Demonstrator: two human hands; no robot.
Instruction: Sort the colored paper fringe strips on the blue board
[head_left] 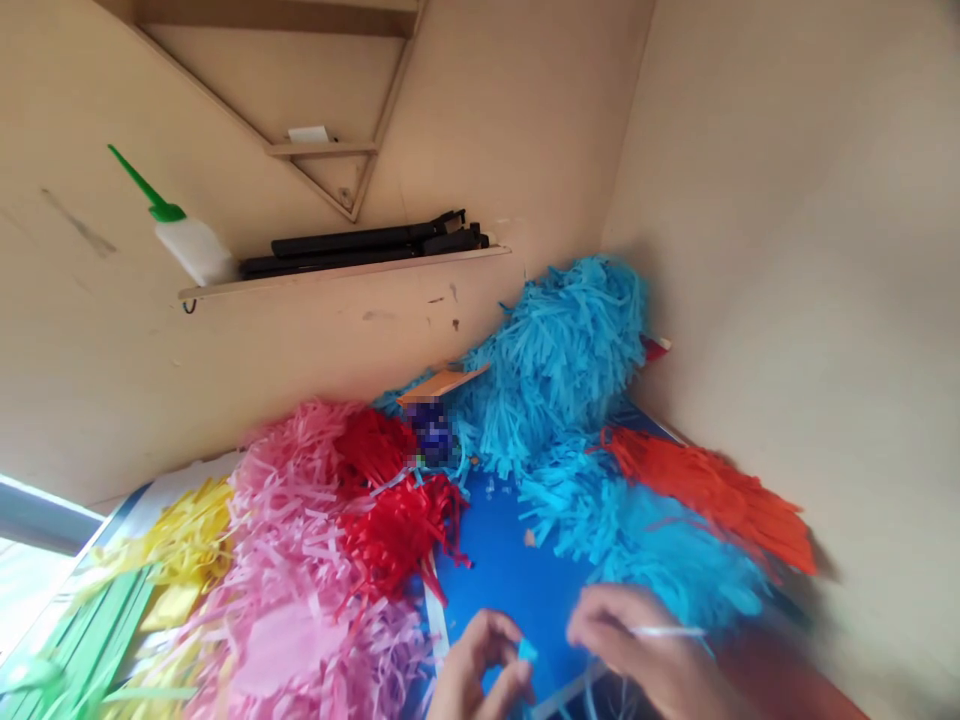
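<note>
My left hand (484, 665) is at the bottom middle, its thumb and fingertips pinched on a small piece of light blue paper (528, 651). To its right, my right hand (637, 640) is curled and smeared by motion. A thin white stick (671, 631) lies across its fingers. Pale strands (592, 695) hang beneath that hand, too blurred to name. Both hands are over a blue tabletop (506, 550). Just beyond my right hand spreads a heap of light blue fringed paper (660, 545).
Pink fringed paper (300, 540), red fringe (405, 530), yellow fringe (187, 530) and green strips (97, 630) cover the left side. A tall blue fringe pile (562, 350) leans in the corner; orange fringe (712, 490) lies right. A shelf (352, 270) holds a glue bottle (193, 248).
</note>
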